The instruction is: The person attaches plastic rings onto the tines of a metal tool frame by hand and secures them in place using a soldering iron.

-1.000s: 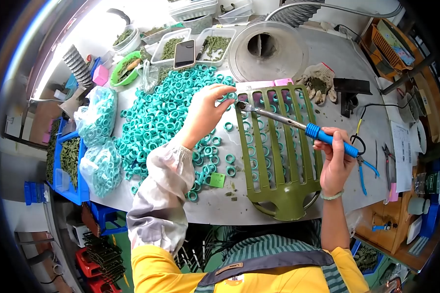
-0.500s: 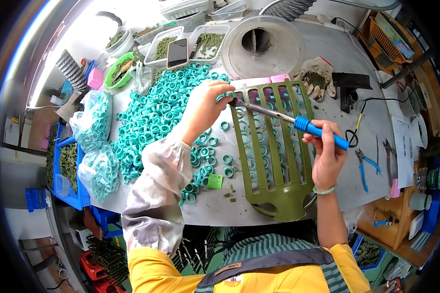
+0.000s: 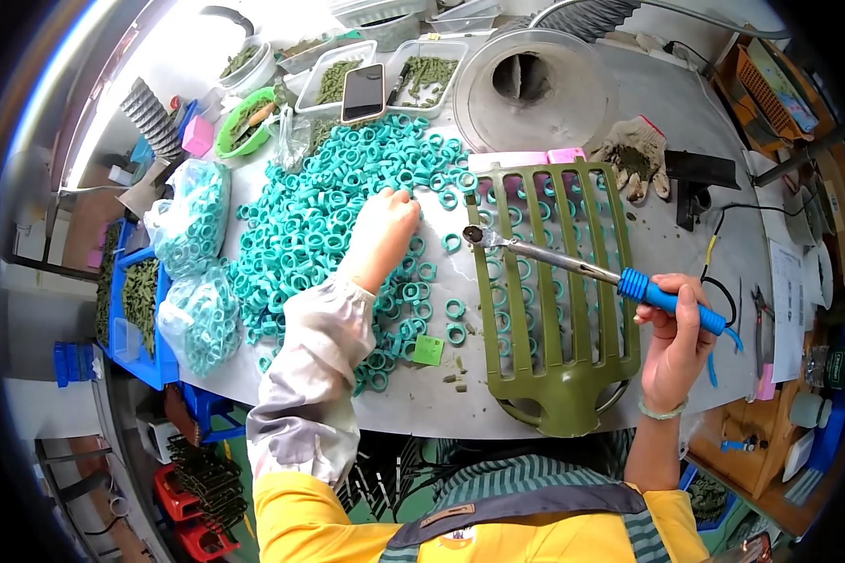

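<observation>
My left hand [image 3: 383, 236] is over the right side of a large pile of teal rings [image 3: 300, 235], its fingers curled together; whatever lies between the fingertips is hidden. In my right hand [image 3: 676, 342] is a heating tool with a blue handle [image 3: 668, 298] and a metal shaft. The tool's dark tip [image 3: 477, 235] is above the upper left part of an olive-green slotted rack [image 3: 563, 389]. Rows of teal rings show through the slots. A few loose rings [image 3: 452, 243] lie between the pile and the rack.
A phone [image 3: 363, 92] rests by clear trays [image 3: 426, 79] of green pieces. Behind the rack stands a round translucent funnel [image 3: 535, 122], with a soiled glove [image 3: 635, 158] to its right. Bags of rings [image 3: 197, 319] are at left; a green note [image 3: 428, 350] lies near the front.
My left hand has left the rack's upper left corner and moved down and left to the ring pile. The tool tip has drawn away from that hand, with my right hand lower and further right.
</observation>
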Demonstrator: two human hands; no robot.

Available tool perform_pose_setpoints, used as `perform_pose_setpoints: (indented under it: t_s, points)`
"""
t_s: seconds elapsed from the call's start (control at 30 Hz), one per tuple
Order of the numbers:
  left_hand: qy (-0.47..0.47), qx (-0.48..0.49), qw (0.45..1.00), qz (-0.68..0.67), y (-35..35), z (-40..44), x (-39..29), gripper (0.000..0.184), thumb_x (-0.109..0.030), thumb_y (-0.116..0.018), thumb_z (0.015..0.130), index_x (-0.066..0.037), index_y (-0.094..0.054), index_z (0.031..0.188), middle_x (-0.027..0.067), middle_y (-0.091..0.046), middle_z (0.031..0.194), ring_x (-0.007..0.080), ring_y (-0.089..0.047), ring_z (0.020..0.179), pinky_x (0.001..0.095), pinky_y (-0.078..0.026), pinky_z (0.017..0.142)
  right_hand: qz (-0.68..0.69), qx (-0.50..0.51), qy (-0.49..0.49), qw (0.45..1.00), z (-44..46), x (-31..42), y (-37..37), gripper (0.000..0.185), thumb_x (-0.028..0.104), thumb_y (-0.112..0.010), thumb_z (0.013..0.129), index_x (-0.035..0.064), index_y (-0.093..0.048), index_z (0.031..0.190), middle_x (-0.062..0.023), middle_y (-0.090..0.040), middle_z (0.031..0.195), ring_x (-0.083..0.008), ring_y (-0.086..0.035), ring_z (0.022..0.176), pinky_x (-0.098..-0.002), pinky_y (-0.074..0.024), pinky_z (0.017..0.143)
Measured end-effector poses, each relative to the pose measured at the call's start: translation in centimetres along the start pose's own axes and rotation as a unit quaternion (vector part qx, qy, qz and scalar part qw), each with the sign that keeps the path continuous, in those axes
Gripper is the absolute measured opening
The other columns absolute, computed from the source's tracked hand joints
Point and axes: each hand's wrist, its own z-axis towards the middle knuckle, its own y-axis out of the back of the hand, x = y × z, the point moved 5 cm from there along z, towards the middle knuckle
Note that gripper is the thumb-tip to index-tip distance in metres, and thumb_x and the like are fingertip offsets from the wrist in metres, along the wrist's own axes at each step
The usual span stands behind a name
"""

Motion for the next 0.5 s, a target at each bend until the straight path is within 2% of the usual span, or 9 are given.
perform_pose_setpoints:
  t_s: [0.03, 0.13, 0.17, 0.23, 0.27, 0.3, 0.4, 0.43, 0.5]
  points:
    - [-0.004, -0.017, 1.000, 0.003, -0.2, -0.1, 0.1, 0.019, -0.018, -0.073, 0.083, -0.005, -0.061, 0.077, 0.0098, -0.059, 0.082, 0.0304, -0.058, 0.085, 0.0398, -0.049, 0.079, -0.002, 0.003, 0.002, 1.000, 0.0, 0.0, 0.0, 0.025, 0.016, -0.055, 0.101, -0.0060, -0.067, 0.096, -0.0120, -0.067, 0.100, -0.0168, -0.068, 0.067, -0.0277, -0.0580, 0.059]
    - [0.028, -0.064, 0.996, -0.048, 1.1, -0.1, 0.1, 0.021, -0.021, -0.074, 0.084, -0.004, -0.063, 0.078, 0.0104, -0.058, 0.078, 0.0307, -0.059, 0.083, 0.0410, -0.049, 0.077, -0.002, 0.001, 0.007, 1.000, 0.0, 0.2, 0.2, 0.025, 0.016, -0.055, 0.101, -0.0061, -0.067, 0.096, -0.0121, -0.067, 0.100, -0.0169, -0.068, 0.067, -0.0279, -0.0581, 0.059]
    - [0.037, -0.083, 0.992, -0.084, 1.8, -0.2, 0.2, 0.022, -0.023, -0.074, 0.087, -0.003, -0.066, 0.082, 0.0115, -0.064, 0.081, 0.0296, -0.062, 0.080, 0.0392, -0.050, 0.072, 0.000, 0.001, 0.007, 1.000, -0.1, 0.1, 0.2, 0.025, 0.016, -0.055, 0.101, -0.0062, -0.067, 0.096, -0.0121, -0.067, 0.100, -0.0169, -0.068, 0.068, -0.0279, -0.0581, 0.059]
    - [0.147, -0.036, 0.970, -0.192, 2.2, -0.1, 0.9, 0.020, -0.021, -0.073, 0.089, -0.002, -0.068, 0.086, 0.0120, -0.067, 0.085, 0.0273, -0.065, 0.077, 0.0368, -0.050, 0.068, 0.000, 0.000, 0.007, 1.000, -0.1, 0.1, 0.3, 0.026, 0.016, -0.055, 0.101, -0.0060, -0.067, 0.096, -0.0119, -0.067, 0.100, -0.0165, -0.068, 0.068, -0.0279, -0.0582, 0.060]
    - [0.202, -0.012, 0.948, -0.245, 2.5, -0.2, 1.3, 0.019, -0.021, -0.072, 0.090, -0.002, -0.069, 0.088, 0.0122, -0.069, 0.087, 0.0262, -0.067, 0.076, 0.0356, -0.050, 0.066, 0.000, 0.000, 0.007, 1.000, -0.1, 0.1, 0.4, 0.026, 0.016, -0.055, 0.101, -0.0059, -0.067, 0.097, -0.0119, -0.067, 0.100, -0.0163, -0.068, 0.068, -0.0278, -0.0582, 0.060]
    - [0.234, 0.040, 0.932, -0.273, 3.1, -0.2, 1.4, 0.016, -0.017, -0.071, 0.092, -0.002, -0.071, 0.097, 0.0097, -0.072, 0.099, 0.0204, -0.071, 0.081, 0.0319, -0.053, 0.069, -0.004, -0.004, 0.007, 1.000, -0.1, 0.2, 0.4, 0.026, 0.016, -0.055, 0.101, -0.0058, -0.067, 0.097, -0.0118, -0.067, 0.100, -0.0160, -0.068, 0.068, -0.0277, -0.0582, 0.060]
    - [0.253, 0.005, 0.782, -0.569, 3.3, -0.8, 1.3, 0.018, -0.012, -0.071, 0.091, -0.004, -0.072, 0.108, 0.0042, -0.071, 0.107, 0.0159, -0.070, 0.088, 0.0303, -0.056, 0.078, -0.015, -0.013, 0.010, 1.000, -0.1, 0.4, 0.9, 0.026, 0.017, -0.055, 0.101, -0.0056, -0.068, 0.097, -0.0116, -0.068, 0.099, -0.0153, -0.067, 0.068, -0.0274, -0.0583, 0.061]
    - [0.231, 0.038, 0.808, -0.541, 3.6, -0.7, 1.1, 0.025, -0.008, -0.070, 0.092, -0.006, -0.070, 0.117, 0.0015, -0.067, 0.116, 0.0136, -0.068, 0.095, 0.0285, -0.055, 0.087, -0.017, -0.013, 0.018, 1.000, -0.1, 0.5, 1.0, 0.026, 0.017, -0.055, 0.102, -0.0055, -0.068, 0.097, -0.0115, -0.068, 0.099, -0.0151, -0.067, 0.068, -0.0273, -0.0583, 0.062]
    - [0.172, 0.014, 0.835, -0.522, 5.3, -0.1, -0.2, 0.027, -0.008, -0.070, 0.092, -0.006, -0.070, 0.119, 0.0025, -0.066, 0.118, 0.0127, -0.066, 0.098, 0.0275, -0.055, 0.087, -0.019, -0.019, 0.029, 0.999, 0.0, 0.4, 1.3, 0.026, 0.017, -0.055, 0.102, -0.0055, -0.068, 0.097, -0.0115, -0.068, 0.099, -0.0150, -0.068, 0.068, -0.0273, -0.0585, 0.063]
